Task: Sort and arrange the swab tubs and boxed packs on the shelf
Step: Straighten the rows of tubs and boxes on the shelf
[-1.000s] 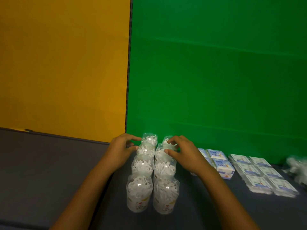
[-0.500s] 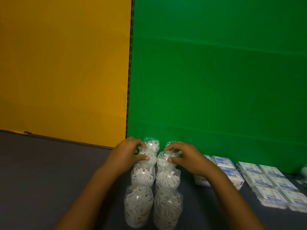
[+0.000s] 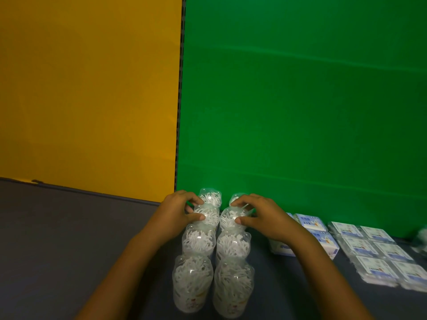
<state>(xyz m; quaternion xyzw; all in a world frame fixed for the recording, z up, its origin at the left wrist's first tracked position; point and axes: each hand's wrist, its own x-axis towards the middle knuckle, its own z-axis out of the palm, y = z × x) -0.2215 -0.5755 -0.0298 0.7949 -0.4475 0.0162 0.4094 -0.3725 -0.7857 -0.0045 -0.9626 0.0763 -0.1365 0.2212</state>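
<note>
Several clear swab tubs stand in two columns on the dark shelf (image 3: 69, 239), running from the green back wall toward me. My left hand (image 3: 175, 213) grips the second tub from the back in the left column (image 3: 209, 215), thumb and fingers curled round it. My right hand (image 3: 261, 215) grips the matching tub in the right column (image 3: 227, 219). The nearest tubs (image 3: 193, 282) stand untouched. Small white-and-blue boxed packs (image 3: 310, 222) lie to the right, partly hidden by my right forearm.
Flat wrapped packs (image 3: 374, 250) lie in rows at the far right. A clear bag (image 3: 421, 239) shows at the right edge. Behind the shelf stand a yellow panel (image 3: 87, 100) and a green panel (image 3: 300, 100).
Both hands have slid from the rearmost tubs toward me and now hold the second pair. The view has tilted, so tubs and packs sit lower and further right in the frame.
</note>
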